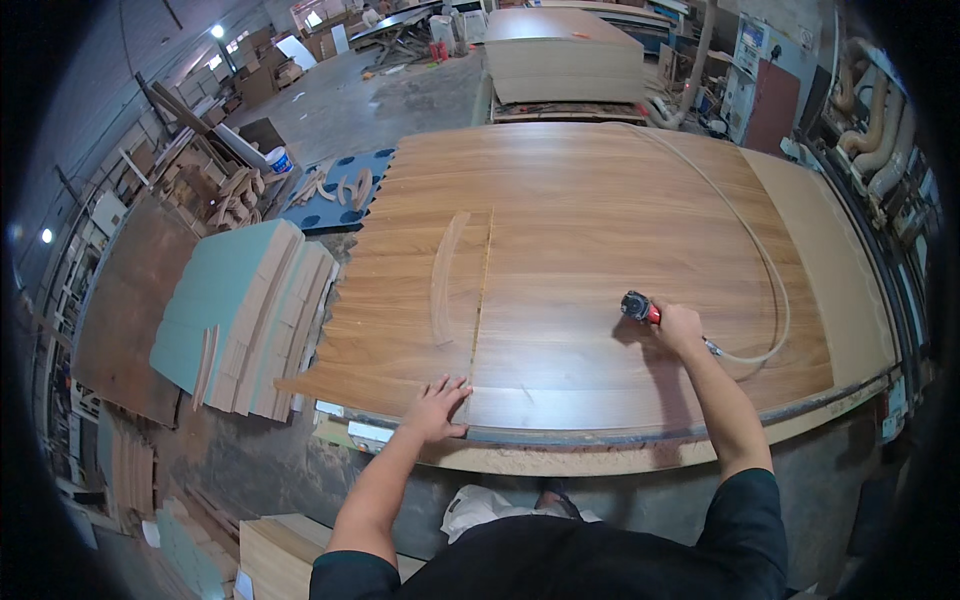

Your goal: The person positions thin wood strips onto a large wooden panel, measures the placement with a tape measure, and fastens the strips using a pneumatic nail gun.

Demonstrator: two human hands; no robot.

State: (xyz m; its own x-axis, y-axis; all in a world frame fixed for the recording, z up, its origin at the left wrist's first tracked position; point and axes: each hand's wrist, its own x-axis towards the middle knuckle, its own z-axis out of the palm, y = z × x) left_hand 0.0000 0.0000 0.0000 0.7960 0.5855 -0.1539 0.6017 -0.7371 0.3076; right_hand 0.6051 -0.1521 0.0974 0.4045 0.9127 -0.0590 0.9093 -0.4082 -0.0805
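Observation:
A large wood-grain panel point(600, 230) lies flat on the bench in front of me. My right hand point(680, 326) grips a red-and-black air tool point(638, 307), held over the right half of the panel, its dark head pointing left. A pale air hose point(775, 270) runs from the tool's rear and loops to the far side. At the front edge, my left hand point(437, 408) rests palm down on the panel with fingers spread. Beside those fingers a straight yellowish seam point(484, 290) runs away from me. Left of it lies a curved pale strip point(443, 280).
Stacked boards with pale green faces point(215, 300) stand at the left. Behind them a blue mat point(335, 190) carries curved wood offcuts. A tall panel stack point(565, 60) stands beyond the bench. Machine rails point(860, 230) and thick hoses point(880, 130) line the right side.

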